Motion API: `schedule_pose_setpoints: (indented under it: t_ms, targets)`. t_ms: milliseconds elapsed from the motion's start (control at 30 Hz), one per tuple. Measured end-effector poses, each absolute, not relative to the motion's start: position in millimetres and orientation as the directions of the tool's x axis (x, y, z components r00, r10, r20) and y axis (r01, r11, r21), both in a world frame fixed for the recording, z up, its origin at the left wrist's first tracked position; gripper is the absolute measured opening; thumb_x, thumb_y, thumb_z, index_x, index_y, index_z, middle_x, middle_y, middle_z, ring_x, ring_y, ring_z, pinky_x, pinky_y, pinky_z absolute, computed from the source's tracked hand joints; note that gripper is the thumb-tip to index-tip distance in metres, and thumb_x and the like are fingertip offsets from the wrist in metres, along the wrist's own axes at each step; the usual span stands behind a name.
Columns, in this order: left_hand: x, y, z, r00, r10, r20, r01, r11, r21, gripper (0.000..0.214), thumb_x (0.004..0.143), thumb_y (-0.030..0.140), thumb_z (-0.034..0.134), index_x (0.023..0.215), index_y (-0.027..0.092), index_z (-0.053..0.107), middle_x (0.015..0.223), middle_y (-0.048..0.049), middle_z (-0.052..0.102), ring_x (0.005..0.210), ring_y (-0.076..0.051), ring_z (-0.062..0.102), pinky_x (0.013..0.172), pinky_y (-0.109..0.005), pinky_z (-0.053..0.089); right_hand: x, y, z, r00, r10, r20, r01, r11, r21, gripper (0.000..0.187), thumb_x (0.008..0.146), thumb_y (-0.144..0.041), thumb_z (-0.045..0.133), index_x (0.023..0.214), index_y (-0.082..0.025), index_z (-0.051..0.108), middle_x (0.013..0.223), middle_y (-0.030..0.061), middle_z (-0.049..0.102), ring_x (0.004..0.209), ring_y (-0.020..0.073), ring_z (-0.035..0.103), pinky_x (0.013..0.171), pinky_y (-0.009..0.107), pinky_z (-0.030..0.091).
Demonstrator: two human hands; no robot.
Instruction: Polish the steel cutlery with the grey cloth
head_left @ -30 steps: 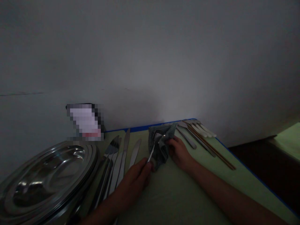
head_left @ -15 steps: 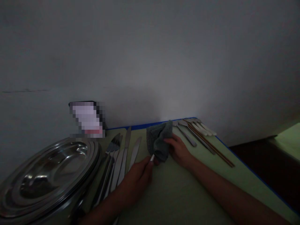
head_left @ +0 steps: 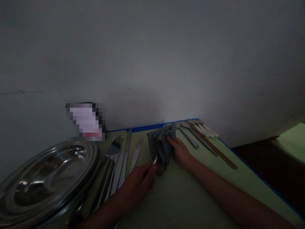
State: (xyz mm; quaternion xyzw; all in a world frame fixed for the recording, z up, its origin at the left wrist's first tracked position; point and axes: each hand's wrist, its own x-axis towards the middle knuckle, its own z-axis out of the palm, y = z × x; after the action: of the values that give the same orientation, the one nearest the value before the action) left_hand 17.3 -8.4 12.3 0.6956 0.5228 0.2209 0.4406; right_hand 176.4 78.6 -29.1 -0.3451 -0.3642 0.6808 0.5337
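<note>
A grey-green cloth [head_left: 160, 144] hangs in folds above the table, with my right hand [head_left: 182, 154] closed on its right side. My left hand [head_left: 143, 178] pinches a thin metal utensil handle [head_left: 155, 160]. The far end of that utensil is hidden in the cloth, so its kind does not show. Just left of my left hand lie several table knives [head_left: 136, 156], side by side. Beyond my right hand a metal spoon [head_left: 189, 137] rests on the table.
Stacked metal plates [head_left: 53, 178] stand at the left, beside several forks [head_left: 113, 148]. A blurred-out phone [head_left: 85, 119] leans on the wall. Wooden chopsticks [head_left: 214, 146] and white-handled cutlery [head_left: 206, 129] lie to the right on the green table [head_left: 190, 203], edged in blue.
The cloth has shifted slightly in my right hand, and its folds hang differently around the utensil. My left hand keeps its hold. The view has moved a little.
</note>
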Motion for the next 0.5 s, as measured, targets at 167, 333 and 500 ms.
schedule_pose_setpoints:
  t_ms: [167, 333, 500]
  targets:
    - [19.2, -9.6, 14.6, 0.345, 0.926, -0.152, 0.522, -0.054, 0.851, 0.040, 0.091, 0.040, 0.030, 0.065, 0.018, 0.050, 0.057, 0.0041, 0.042, 0.057, -0.013, 0.043, 0.056, -0.023, 0.033, 179.1, 81.1, -21.7, -0.217, 0.969, -0.117, -0.537, -0.219, -0.815, 0.016, 0.064, -0.039, 0.056, 0.067, -0.024, 0.061, 0.075, 0.0015, 0.069, 0.097, 0.0236, 0.060, 0.084, 0.039, 0.045]
    - [18.6, -8.9, 9.1, 0.246, 0.961, -0.123, 0.405, 0.013, 0.914, 0.037, 0.090, 0.043, 0.031, 0.068, 0.019, 0.049, 0.056, 0.0047, 0.038, 0.053, -0.012, 0.039, 0.050, -0.022, 0.031, 181.3, 80.3, -10.3, -0.183, 0.976, -0.118, -0.611, -0.207, -0.764, 0.016, 0.060, -0.035, 0.047, 0.064, -0.024, 0.058, 0.072, 0.0011, 0.068, 0.098, 0.0243, 0.059, 0.083, 0.039, 0.046]
    - [18.9, -7.2, 4.8, 0.093, 0.993, -0.068, 0.243, 0.044, 0.969, 0.037, 0.089, 0.048, 0.032, 0.074, 0.019, 0.049, 0.052, 0.0067, 0.033, 0.046, -0.010, 0.032, 0.044, -0.020, 0.029, 178.9, 79.4, -14.8, -0.205, 0.971, -0.125, -0.513, -0.215, -0.831, 0.020, 0.059, -0.029, 0.048, 0.071, -0.023, 0.062, 0.082, 0.0013, 0.069, 0.100, 0.0243, 0.057, 0.087, 0.038, 0.043]
